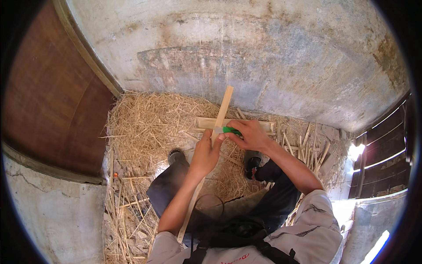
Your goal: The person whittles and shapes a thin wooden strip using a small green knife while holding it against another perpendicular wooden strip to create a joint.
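Note:
A long pale bamboo strip [226, 99] runs upright through the middle of the view, down between my legs. My left hand [204, 154] is closed round it just below the crossing with a short, pale wooden trough-like piece [261, 126], which lies crosswise behind it. My right hand [248, 136] grips a green-handled cutting tool [230, 130], its light metal blade against the strip right beside my left thumb. The lower end of the strip is partly hidden by my left arm.
Straw [140, 114] and loose split sticks [307, 145] cover the floor around my dark shoes [252, 165]. A stained concrete wall [241, 53] rises ahead, a brown wooden door panel [52, 88] is at the left, and dark slatted boards [380, 163] with light through gaps at the right.

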Tool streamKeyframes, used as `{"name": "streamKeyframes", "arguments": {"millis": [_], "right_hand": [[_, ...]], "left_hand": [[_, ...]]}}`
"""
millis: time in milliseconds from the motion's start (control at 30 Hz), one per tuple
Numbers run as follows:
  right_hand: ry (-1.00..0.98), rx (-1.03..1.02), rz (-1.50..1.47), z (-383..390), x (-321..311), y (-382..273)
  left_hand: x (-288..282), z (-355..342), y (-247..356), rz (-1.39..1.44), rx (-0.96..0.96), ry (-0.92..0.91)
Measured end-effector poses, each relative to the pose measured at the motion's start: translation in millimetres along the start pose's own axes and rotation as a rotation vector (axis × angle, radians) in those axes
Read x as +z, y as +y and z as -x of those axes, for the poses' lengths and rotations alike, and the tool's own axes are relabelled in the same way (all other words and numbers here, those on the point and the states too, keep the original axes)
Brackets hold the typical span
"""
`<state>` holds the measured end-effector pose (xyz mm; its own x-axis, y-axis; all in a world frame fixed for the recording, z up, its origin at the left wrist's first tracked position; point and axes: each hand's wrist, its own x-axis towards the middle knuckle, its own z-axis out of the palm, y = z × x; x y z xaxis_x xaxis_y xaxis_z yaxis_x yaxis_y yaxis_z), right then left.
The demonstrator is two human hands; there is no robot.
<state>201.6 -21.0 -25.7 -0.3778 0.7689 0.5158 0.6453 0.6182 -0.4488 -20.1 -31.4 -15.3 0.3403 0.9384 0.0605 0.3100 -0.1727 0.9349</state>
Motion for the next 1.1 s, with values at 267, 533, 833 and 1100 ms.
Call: {"name": "streamKeyframes", "arguments": {"millis": [267, 533, 833, 1100], "right_hand": [[0.024, 0.021, 0.032, 0, 0, -1], [0.102, 0.088, 0.112, -4, -13, 21], [0.325, 0.449, 0.174, -7, -72, 79], [0.108, 0.265, 0.04, 4, -31, 33]], "left_hand": [[-1, 2, 1, -0.016, -0.027, -0.004], [1, 4, -1, -0.038, -0.084, -0.039], [9, 8, -6, 0.124, -0.1, -0.236], [-1, -1, 1, 0.094, -0.146, -0.142]]}}
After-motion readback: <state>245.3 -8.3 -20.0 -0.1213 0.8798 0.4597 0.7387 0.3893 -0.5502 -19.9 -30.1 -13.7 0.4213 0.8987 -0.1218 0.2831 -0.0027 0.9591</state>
